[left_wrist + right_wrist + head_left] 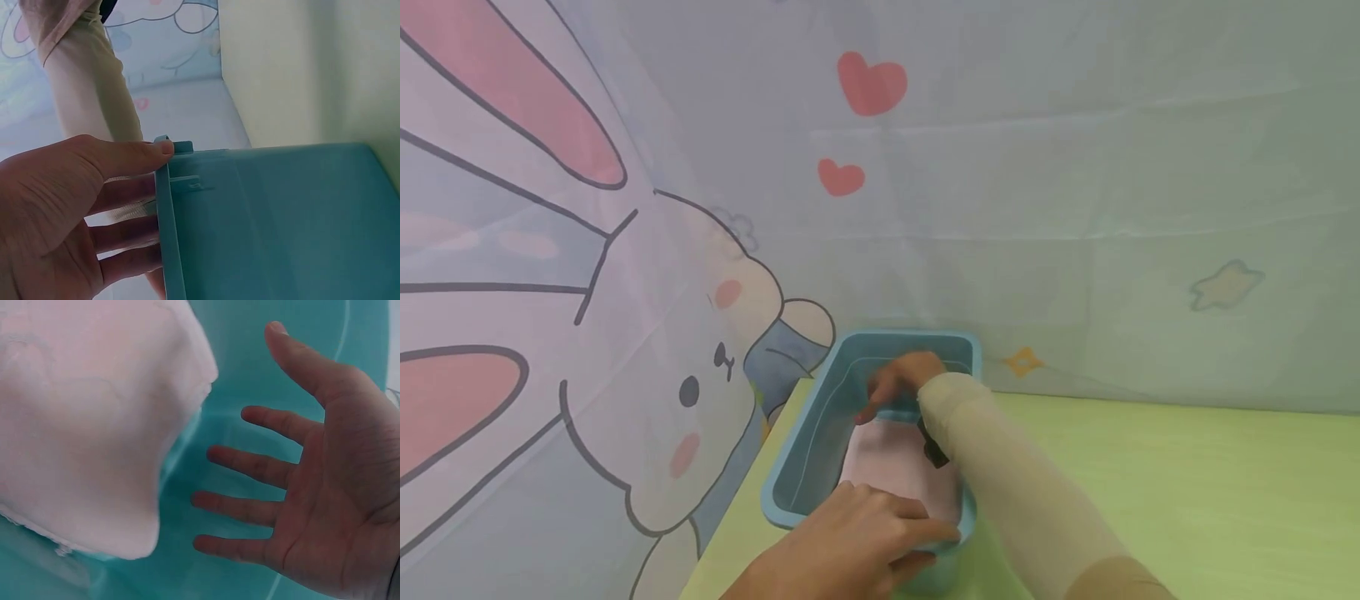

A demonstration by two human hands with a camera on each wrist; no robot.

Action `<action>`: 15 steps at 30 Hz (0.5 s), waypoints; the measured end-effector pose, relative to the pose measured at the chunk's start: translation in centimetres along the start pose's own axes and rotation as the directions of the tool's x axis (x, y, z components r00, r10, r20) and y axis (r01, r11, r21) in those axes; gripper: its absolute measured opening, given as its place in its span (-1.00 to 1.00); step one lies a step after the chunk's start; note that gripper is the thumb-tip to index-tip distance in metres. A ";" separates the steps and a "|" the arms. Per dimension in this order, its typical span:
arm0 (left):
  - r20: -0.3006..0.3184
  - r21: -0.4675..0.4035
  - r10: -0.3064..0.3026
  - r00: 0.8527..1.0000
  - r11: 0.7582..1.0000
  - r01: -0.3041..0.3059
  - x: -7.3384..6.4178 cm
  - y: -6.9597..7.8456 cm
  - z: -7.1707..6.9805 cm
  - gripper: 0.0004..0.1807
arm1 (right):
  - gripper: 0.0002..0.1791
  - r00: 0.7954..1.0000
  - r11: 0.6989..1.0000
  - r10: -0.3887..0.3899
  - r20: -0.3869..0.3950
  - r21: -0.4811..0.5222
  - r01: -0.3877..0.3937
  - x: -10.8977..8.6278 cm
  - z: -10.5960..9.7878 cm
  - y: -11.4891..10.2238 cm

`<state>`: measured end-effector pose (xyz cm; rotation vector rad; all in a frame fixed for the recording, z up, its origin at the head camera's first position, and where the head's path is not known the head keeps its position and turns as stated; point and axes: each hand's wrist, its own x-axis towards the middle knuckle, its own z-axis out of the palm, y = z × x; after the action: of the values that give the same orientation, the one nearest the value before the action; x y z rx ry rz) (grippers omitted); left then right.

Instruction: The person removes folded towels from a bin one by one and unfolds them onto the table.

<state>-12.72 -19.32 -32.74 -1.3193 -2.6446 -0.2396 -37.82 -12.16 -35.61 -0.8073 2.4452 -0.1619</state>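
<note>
A blue plastic bin stands on the table, with a soft pale pink folded cloth lying in its bottom. My left hand holds the bin's near rim. In the left wrist view, that hand's thumb is on the outer side of the rim and its fingers reach over to the inner side. My right hand is down inside the far end of the bin. Its fingers are spread in the right wrist view, palm visible, beside the edge of the pink cloth with a gap between them.
The bin stands on a yellow-green tabletop close to its left edge. Behind and to the left hangs a fabric backdrop printed with a rabbit and hearts. A small black device shows by my right wrist.
</note>
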 end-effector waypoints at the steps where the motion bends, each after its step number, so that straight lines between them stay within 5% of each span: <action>1: -0.002 -0.007 -0.006 1.000 1.000 0.006 -0.1 0.0 0.0 -0.76 | 0.00 1.000 1.000 0.005 0.005 0.005 -0.005 0.2 0.2 0.1; 10: 0.130 -0.006 -0.147 0.981 0.989 0.149 -1.2 0.0 -1.3 -0.63 | 0.06 0.991 0.991 0.117 0.059 0.064 -0.120 2.1 1.3 1.2; 15: 0.150 0.023 -0.173 0.974 0.985 0.171 -1.4 0.2 -1.6 -0.58 | 0.20 0.961 0.926 0.266 0.077 0.256 -0.277 2.0 1.5 1.1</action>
<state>-11.56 -20.65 -31.47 -1.1477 -2.8869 -0.1540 -38.92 -12.32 -38.16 -0.3476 2.3998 -0.3542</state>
